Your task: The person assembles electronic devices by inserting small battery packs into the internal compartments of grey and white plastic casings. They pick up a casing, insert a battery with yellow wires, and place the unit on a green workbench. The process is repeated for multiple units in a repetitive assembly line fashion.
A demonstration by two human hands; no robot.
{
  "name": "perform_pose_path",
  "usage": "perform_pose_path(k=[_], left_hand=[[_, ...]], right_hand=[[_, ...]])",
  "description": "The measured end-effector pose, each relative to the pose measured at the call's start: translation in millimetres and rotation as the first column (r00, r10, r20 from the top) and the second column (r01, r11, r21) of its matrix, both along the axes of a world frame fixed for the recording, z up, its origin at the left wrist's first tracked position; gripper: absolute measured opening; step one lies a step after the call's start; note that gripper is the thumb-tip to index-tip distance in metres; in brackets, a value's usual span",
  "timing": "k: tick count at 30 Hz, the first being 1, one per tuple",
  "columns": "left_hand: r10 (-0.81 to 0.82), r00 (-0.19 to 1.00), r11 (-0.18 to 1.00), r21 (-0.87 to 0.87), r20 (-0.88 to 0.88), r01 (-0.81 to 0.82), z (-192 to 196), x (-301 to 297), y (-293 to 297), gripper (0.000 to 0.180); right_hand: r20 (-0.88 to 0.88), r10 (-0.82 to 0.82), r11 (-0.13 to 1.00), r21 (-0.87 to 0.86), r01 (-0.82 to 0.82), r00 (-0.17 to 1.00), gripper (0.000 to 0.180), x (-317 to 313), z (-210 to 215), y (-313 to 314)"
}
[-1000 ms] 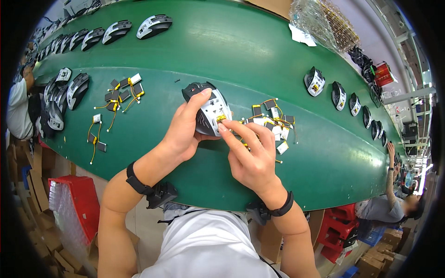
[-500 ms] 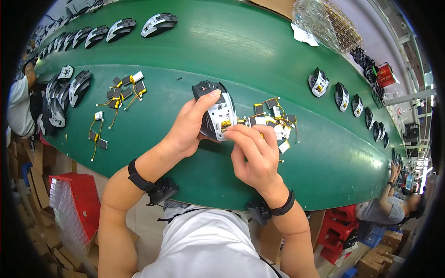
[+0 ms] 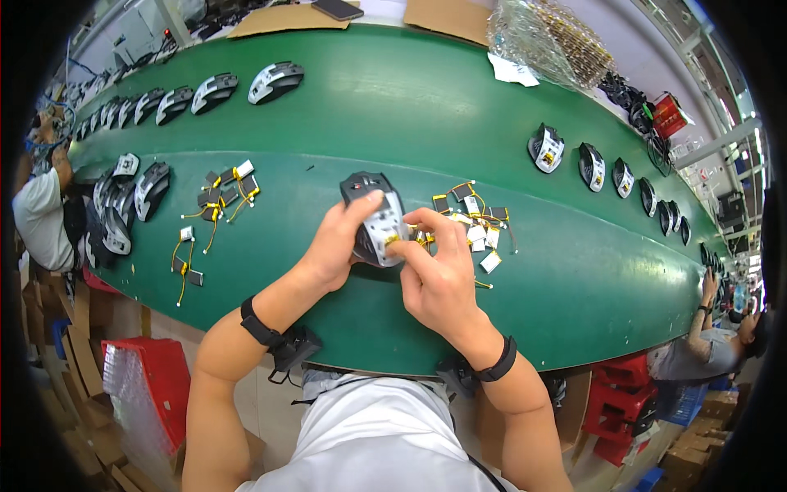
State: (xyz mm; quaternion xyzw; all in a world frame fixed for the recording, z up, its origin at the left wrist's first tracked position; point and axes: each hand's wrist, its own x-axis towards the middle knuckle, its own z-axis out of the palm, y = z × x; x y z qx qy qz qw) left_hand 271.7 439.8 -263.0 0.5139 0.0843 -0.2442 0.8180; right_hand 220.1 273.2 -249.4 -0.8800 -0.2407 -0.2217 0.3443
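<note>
A black and silver computer mouse point(image 3: 382, 223) is in my left hand point(image 3: 331, 250), its thumb on the upper part and the other fingers hidden beneath. A small yellow piece point(image 3: 392, 240) shows in a recess at its near end. Against that end presses a fingertip of my right hand point(image 3: 444, 275); its fingers are apart and I see nothing held in them. Behind the right hand lies a loose pile of small batteries point(image 3: 475, 233) with thin wires and white plugs. Another group of wired batteries point(image 3: 215, 197) is spread to the left.
Mice stand in a row point(image 3: 276, 82) at the far left and in another row point(image 3: 592, 166) at the right. More mice point(image 3: 115, 205) cluster at the left edge of the green table point(image 3: 369, 328). Red crates point(image 3: 152, 385) sit below. Co-workers sit at both sides.
My right fingers have spread from a closer grip at the mouse's near end, one finger now raised. The mouse has shifted slightly nearer to me as my view tilted up.
</note>
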Motion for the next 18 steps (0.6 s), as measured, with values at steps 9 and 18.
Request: perform_pose_path(k=[9,18], left_hand=[[-0.068,0.997,0.996,0.059,0.04,0.065,0,22,12,0.045],[0.012,0.998,1.0,0.017,-0.068,-0.01,0,10,9,0.039]], right_hand=[[-0.019,-0.021,0.968,0.249,0.025,1.0,0.025,18,5,-30],[0.162,0.072,0.991,-0.126,-0.051,0.984,0.037,7,0,-11]])
